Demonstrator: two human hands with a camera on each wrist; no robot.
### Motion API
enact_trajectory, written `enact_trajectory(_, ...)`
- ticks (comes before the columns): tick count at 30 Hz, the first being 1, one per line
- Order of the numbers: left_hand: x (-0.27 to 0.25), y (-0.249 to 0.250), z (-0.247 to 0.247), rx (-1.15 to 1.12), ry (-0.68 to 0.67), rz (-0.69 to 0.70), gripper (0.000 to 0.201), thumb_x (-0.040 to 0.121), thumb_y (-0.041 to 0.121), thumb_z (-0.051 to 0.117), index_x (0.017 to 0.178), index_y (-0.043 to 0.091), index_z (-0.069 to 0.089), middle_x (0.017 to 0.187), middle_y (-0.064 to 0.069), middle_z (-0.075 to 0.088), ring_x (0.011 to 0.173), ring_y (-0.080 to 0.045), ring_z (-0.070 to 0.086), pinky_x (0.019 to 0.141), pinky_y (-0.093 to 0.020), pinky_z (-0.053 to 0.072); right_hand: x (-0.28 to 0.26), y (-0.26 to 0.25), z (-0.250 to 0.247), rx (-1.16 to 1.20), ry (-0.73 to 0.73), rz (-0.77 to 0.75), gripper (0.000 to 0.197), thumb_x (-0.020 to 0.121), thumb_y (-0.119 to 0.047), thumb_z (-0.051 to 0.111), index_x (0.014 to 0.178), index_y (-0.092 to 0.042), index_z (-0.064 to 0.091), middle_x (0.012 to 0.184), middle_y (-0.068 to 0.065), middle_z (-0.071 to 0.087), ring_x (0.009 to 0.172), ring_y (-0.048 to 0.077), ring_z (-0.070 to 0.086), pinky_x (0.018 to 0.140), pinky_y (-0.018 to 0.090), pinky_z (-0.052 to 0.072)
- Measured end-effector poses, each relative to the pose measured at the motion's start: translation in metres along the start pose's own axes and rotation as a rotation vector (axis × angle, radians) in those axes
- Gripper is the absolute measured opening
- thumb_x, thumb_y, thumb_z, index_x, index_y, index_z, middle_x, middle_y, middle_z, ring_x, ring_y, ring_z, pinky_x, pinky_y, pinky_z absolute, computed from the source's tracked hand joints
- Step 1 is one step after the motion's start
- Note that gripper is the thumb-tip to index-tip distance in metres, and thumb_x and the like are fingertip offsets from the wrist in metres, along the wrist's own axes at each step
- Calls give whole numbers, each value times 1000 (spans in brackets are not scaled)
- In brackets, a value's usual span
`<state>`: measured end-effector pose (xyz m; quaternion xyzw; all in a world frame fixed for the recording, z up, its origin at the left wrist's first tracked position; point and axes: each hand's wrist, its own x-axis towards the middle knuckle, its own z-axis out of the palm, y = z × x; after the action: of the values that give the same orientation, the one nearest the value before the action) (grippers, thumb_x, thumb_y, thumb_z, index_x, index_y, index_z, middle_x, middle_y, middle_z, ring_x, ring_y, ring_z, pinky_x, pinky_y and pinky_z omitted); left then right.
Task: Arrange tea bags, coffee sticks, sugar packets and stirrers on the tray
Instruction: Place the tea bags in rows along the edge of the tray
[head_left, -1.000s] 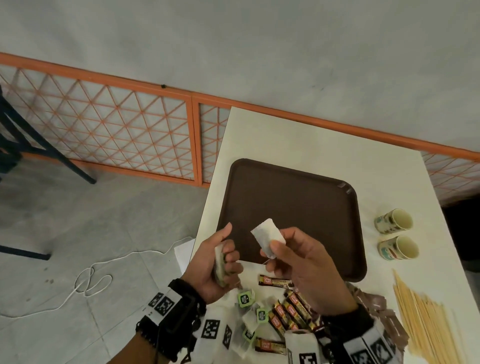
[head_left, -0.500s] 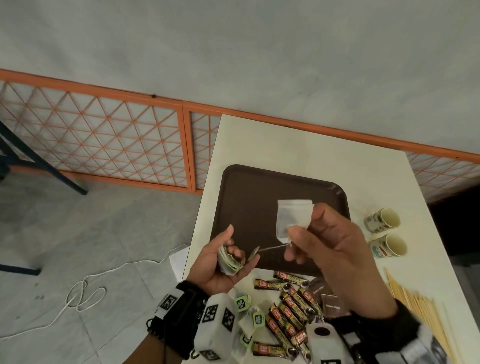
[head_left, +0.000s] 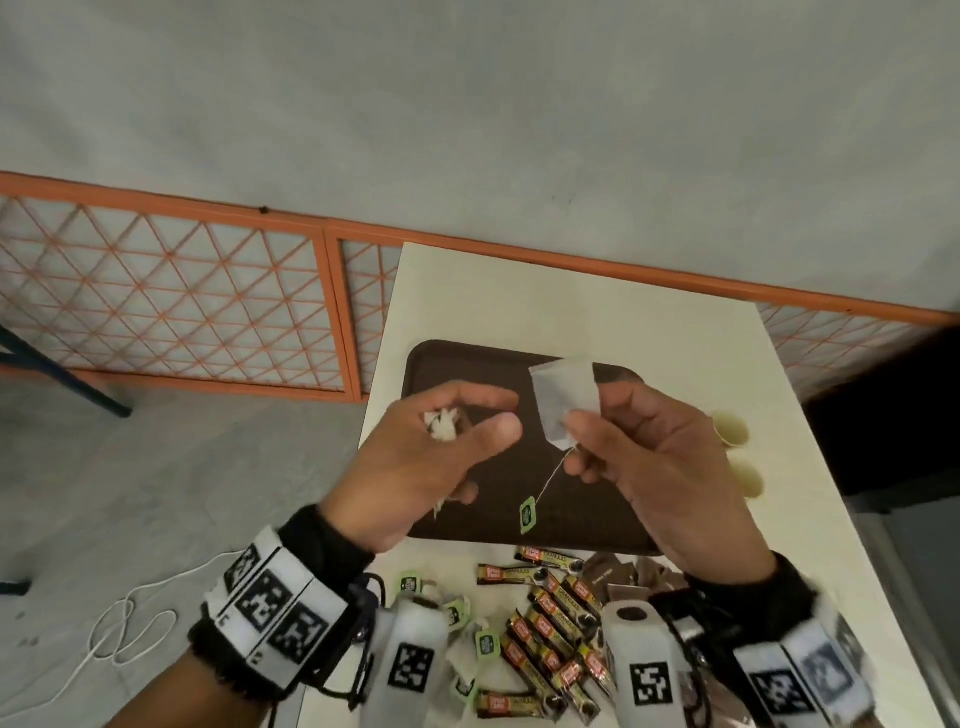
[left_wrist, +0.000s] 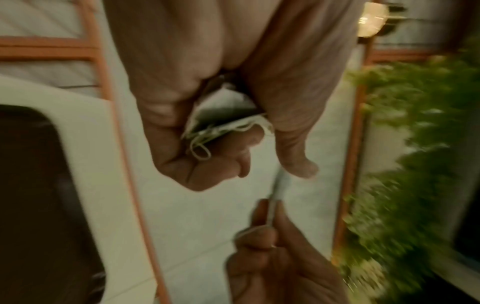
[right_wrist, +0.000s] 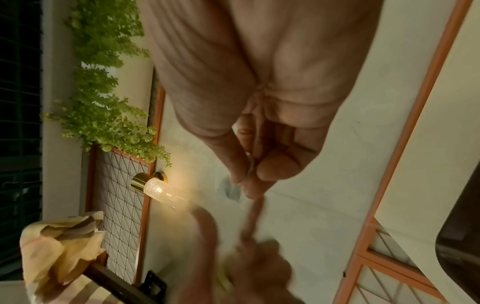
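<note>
In the head view my right hand (head_left: 587, 410) pinches a white tea bag (head_left: 563, 400) by its lower corner above the brown tray (head_left: 467, 364). Its string hangs down to a green tag (head_left: 528, 514) that swings free. My left hand (head_left: 493, 413) is beside it, fingers curled round a small bundle of tea bags (head_left: 441, 423). The left wrist view shows that bundle (left_wrist: 223, 121) with its strings in the palm. Coffee sticks (head_left: 550, 623), loose tea bags (head_left: 457, 613) and brown sugar packets (head_left: 618, 577) lie on the table in front of the tray.
Two paper cups (head_left: 732, 428) stand right of the tray, partly behind my right hand. The white table (head_left: 571, 301) runs to an orange lattice fence (head_left: 182, 301). A white cord (head_left: 119, 634) lies on the floor to the left.
Both hands have risen over the tray. The right hand has drawn its tea bag away from the left hand, so string and tag now hang free.
</note>
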<state>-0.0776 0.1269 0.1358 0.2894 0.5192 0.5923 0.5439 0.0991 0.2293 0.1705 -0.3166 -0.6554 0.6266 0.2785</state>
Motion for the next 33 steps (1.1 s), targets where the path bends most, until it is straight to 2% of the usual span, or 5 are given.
enact_trajectory(5, 1, 33, 26, 276, -79, 210, 18, 85, 28, 70, 101, 18, 72, 76, -8, 62, 56, -35, 41, 54, -41, 40, -2, 6, -4, -32, -89, -2, 24, 84, -28, 74, 104, -18, 68, 84, 4, 70, 64, 16, 62, 58, 26, 51)
enact_trajectory(11, -13, 40, 18, 72, 21, 92, 14, 78, 18, 71, 91, 12, 75, 68, -11, 64, 47, -9, 49, 43, -21, 38, -2, 73, 27, -629, -304, -106, 38, 79, -37, 80, 115, -34, 69, 115, -11, 49, 84, -4, 56, 75, 9, 45)
enact_trajectory(20, -32, 38, -32, -301, 39, -19, 66, 43, 57, 92, 87, 10, 78, 79, -17, 73, 37, -3, 35, 40, -17, 37, -19, 113, 39, -526, -191, -195, 13, 92, -19, 65, 100, -26, 73, 91, -12, 61, 73, 8, 60, 66, 11, 43)
enact_trajectory(25, -52, 16, -45, -265, -56, -105, 48, 52, 35, 96, 75, 1, 70, 56, -6, 57, 32, -4, 33, 41, -17, 34, -16, 102, 23, -566, -36, -224, 23, 95, -13, 60, 108, -29, 69, 93, -18, 62, 76, 8, 61, 65, 16, 49)
enact_trajectory(33, -79, -3, -69, -254, -240, -263, 51, 72, 11, 85, 117, 1, 63, 58, -1, 42, 38, -7, 28, 43, -20, 35, 4, 68, -12, -520, -124, -4, 29, 93, -15, 62, 116, -31, 55, 80, -4, 70, 69, 11, 69, 67, 22, 56)
